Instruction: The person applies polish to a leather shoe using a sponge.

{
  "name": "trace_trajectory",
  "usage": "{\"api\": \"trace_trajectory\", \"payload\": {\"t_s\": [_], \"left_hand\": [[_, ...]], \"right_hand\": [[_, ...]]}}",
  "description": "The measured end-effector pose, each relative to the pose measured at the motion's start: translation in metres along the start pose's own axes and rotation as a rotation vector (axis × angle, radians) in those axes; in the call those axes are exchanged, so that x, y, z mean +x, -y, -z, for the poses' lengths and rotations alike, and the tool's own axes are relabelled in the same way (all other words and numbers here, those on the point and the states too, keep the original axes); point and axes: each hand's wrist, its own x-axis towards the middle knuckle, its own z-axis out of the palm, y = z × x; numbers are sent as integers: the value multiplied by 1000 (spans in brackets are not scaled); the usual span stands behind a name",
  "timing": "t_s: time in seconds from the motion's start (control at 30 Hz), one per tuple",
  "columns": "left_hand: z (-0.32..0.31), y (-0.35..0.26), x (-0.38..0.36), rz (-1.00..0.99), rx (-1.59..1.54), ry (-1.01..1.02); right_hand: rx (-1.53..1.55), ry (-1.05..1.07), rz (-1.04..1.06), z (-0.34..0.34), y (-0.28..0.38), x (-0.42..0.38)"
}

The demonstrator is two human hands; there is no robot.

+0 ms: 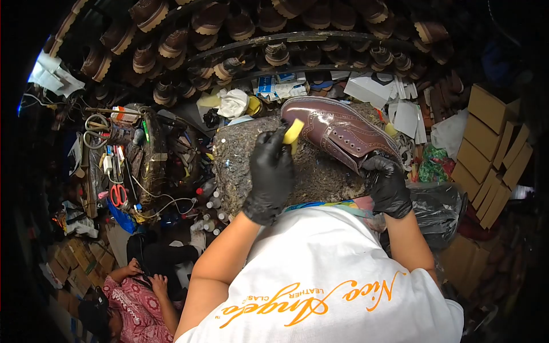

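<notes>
A glossy dark brown brogue shoe (337, 128) lies tilted over a rough, dark-crusted work block (234, 171), its toe toward the upper left. My right hand (386, 180), in a black glove, grips the shoe at its opening near the heel end. In my left hand (271, 174), also gloved in black, a small yellow sponge (294, 131) is pinched between thumb and fingers, close beside the toe. The shoe's eyelets carry no laces. Its inside is mostly hidden by my right hand.
Racks of brown shoes (229, 23) curve across the back. At left, a cluttered stand holds red-handled scissors (118, 195) and cords. Small bottles (210, 214) crowd the block's left side. Cardboard boxes (486, 148) stack at right. Another person (140, 297) sits at lower left.
</notes>
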Motion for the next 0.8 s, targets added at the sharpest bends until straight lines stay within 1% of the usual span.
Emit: {"api": "trace_trajectory", "payload": {"t_s": [0.07,0.13,0.17,0.2,0.23,0.27,0.3,0.33,0.37,0.4,0.43,0.47,0.53,0.57,0.6,0.63,0.67,0.7,0.73,0.77,0.8], "left_hand": [[-21,-8,2,-118,-69,-22],[-19,-23,-1,-542,120,199],[-16,-24,3,-605,289,304],[-16,-12,8,-604,286,311],[-17,9,16,-494,276,194],[-12,8,28,-388,263,79],[-1,3,32,-435,431,24],[-1,-6,32,-436,428,32],[-2,-13,28,-488,328,117],[-4,-19,23,-537,231,196],[-8,-26,14,-266,-64,478],[-7,-23,15,-263,-60,475],[-6,-10,20,-458,373,258],[3,1,33,-426,389,209],[15,6,36,-435,389,214],[28,5,39,-425,478,99],[36,4,38,-409,565,-19],[39,4,35,-409,565,-13],[42,5,31,-355,498,-40],[44,5,27,-303,431,-65],[44,5,22,-306,431,-60]], "right_hand": [[27,49,27,1,0,1],[237,70,-66,1,3,2],[238,64,-69,0,5,2],[296,42,-104,-1,8,5],[355,21,-135,-3,11,6],[359,13,-129,-3,13,6],[444,-22,-187,-4,14,5],[527,-54,-251,-4,16,4],[527,-56,-256,-3,18,3],[613,5,-298,-3,21,6],[698,69,-338,-2,22,9],[700,75,-341,-3,19,9],[435,62,-132,-1,7,6],[439,59,-129,0,2,5],[157,13,-65,1,-3,4],[-124,-37,-6,2,-7,1],[-121,-45,-10,5,-10,-3],[-241,-45,-10,9,-14,-6],[-361,-43,-9,7,-11,-8],[-358,-45,-10,4,-6,-12],[-687,-29,253,-1,2,-20]]}}
